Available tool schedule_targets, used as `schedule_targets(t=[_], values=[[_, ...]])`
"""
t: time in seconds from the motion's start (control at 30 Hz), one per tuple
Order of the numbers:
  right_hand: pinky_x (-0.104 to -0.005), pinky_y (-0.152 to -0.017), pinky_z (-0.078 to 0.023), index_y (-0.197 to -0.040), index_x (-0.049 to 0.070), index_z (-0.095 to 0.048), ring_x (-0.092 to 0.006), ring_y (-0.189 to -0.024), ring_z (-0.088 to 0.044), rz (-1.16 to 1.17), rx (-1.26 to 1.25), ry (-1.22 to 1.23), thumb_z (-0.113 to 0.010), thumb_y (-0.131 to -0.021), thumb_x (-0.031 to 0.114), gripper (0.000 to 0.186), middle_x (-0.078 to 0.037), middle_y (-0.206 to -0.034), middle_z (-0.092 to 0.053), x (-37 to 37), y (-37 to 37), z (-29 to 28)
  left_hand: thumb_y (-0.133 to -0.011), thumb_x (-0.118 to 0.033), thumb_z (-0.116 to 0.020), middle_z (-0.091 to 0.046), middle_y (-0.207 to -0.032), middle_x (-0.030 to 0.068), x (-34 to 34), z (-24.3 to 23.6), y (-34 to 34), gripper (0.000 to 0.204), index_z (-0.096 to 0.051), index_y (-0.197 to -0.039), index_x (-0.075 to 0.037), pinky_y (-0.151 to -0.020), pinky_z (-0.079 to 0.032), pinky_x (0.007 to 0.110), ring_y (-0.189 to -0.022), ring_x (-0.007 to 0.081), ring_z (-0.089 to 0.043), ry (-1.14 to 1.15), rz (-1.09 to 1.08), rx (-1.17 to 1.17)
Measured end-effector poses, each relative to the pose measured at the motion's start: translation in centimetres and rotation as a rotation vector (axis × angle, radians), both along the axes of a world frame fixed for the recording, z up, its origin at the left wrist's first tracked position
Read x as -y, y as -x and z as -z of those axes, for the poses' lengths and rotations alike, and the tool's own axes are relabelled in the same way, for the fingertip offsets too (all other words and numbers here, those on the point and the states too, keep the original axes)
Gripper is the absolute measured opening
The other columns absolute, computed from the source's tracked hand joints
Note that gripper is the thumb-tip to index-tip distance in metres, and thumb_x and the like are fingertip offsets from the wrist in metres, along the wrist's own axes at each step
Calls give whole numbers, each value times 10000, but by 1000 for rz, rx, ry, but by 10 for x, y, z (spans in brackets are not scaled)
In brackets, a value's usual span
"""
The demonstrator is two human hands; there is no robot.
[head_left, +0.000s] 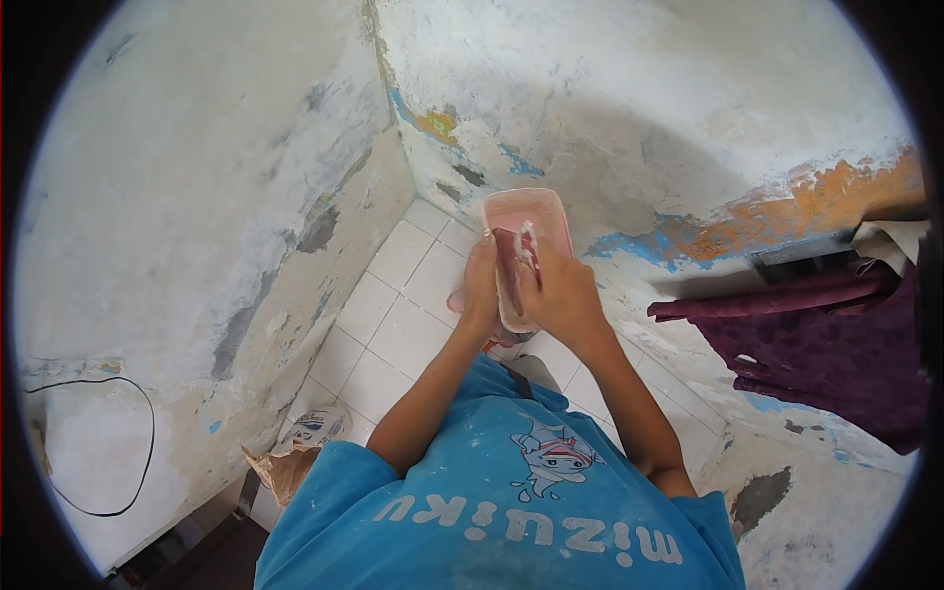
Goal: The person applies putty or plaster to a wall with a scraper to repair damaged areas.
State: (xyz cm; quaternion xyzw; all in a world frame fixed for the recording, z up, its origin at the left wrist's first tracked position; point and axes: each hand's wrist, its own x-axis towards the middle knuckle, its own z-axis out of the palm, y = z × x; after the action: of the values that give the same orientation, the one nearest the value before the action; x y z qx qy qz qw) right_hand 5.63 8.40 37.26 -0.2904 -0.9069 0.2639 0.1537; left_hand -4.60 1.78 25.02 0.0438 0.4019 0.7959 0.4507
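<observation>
A pink, rounded rectangular plastic tub [525, 204] is held in front of me, over the tiled floor near the wall corner. My left hand [480, 283] is closed on the tub's left side. Over its right side, my right hand [562, 300] has its fingers bent inside, gripping a dark-red flat scraper [508, 258]. White paste [529, 239] clings to the scraper and lies beside my fingertips. The scraper's gripped end is hidden by my right hand.
Peeling, patched walls [629, 167] meet at a corner ahead. White floor tiles [398, 320] lie below. Purple cloth [816, 334] hangs at right. A white bucket [320, 425] and torn brown paper [283, 470] sit at lower left, near a black cable loop [152, 442].
</observation>
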Motion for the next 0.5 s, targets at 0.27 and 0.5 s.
schedule_targets(t=[0.27,0.5], values=[[-576,-677,-506,-1215,-9,-568,-453,-723,-675,26,191,-118,-558,-932,203,354,-246,-761,-681,-28,-2,-6,-1086,-407,-408,-612,-1206,121,1,-21,7,522,-505,-1345,36,-938,-487,295,-1082,166,-599,12,40,-77],[-552,-676,-511,-1161,-2,-595,-449,-726,-671,72,42,0,-594,-913,194,316,-250,-772,-679,-23,11,1,-1086,-372,-442,-620,-1161,88,-1,-22,6,476,-511,-1336,27,-904,-501,291,-1041,146,-608,36,21,-103]])
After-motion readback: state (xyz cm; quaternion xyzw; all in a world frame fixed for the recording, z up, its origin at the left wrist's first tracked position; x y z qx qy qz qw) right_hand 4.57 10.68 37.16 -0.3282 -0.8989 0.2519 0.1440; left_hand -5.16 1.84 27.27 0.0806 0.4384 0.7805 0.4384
